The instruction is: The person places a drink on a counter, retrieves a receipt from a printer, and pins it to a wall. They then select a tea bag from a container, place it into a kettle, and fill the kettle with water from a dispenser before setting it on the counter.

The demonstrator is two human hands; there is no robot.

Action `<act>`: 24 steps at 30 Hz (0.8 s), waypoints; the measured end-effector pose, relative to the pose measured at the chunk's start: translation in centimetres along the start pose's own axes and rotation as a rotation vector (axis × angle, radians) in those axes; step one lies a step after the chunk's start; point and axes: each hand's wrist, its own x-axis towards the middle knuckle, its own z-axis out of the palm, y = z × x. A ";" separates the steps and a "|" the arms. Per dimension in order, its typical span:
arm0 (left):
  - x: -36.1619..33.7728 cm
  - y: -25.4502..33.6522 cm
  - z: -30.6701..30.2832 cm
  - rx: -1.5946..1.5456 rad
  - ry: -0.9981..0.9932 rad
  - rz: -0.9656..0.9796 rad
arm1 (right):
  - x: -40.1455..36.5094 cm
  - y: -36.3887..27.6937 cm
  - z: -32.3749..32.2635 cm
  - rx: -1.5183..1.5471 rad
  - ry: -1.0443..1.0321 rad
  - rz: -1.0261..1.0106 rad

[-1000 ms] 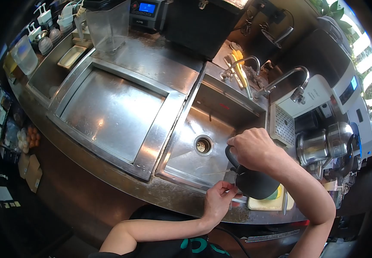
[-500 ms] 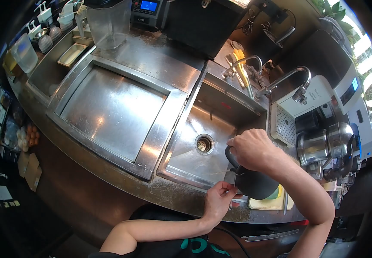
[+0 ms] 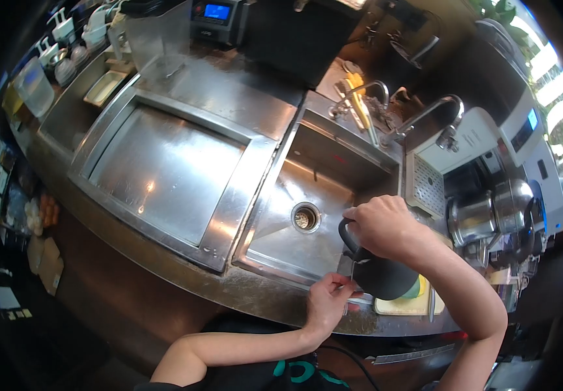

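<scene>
My right hand (image 3: 385, 225) is closed round the handle of a dark grey pitcher (image 3: 385, 279). The pitcher is tipped over at the sink's near right corner, and its spout is out of sight. Low beside it, my left hand (image 3: 327, 300) has thumb and fingers pinched together close to the pitcher's lower left side. Something small and see-through seems to be at those fingertips, but the pitcher and fingers hide most of it. Behind the pitcher, a pale cutting board (image 3: 391, 307) carries a yellow-green thing (image 3: 418, 287) and a knife (image 3: 432, 305).
The steel sink (image 3: 268, 247) with its drain (image 3: 305, 217) lies left of the pitcher. Two curved taps, one of them a tall faucet (image 3: 450, 111), rise behind it. A recessed steel tray (image 3: 164, 169) is further left. Steel pots (image 3: 473, 218) stand at the right.
The view has shifted slightly, so the counter sits a little further left and up. Both hands and the tilted pitcher keep nearly the same pose.
</scene>
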 end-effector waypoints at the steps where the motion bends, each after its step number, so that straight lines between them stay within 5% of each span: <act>1: 0.2 -0.3 0.1 -0.005 -0.006 0.025 | -0.9 0.5 -0.1 0.038 0.040 0.031; 8: 2.9 0.7 3.9 0.281 -0.002 0.386 | -9.5 8.5 0.8 0.410 0.165 0.276; 13: 6.3 0.3 10.4 0.573 -0.071 0.777 | -13.2 17.7 5.1 0.716 0.541 0.367; 24: 6.4 -3.9 15.0 0.597 -0.030 0.471 | -7.3 34.6 14.2 0.439 0.967 0.449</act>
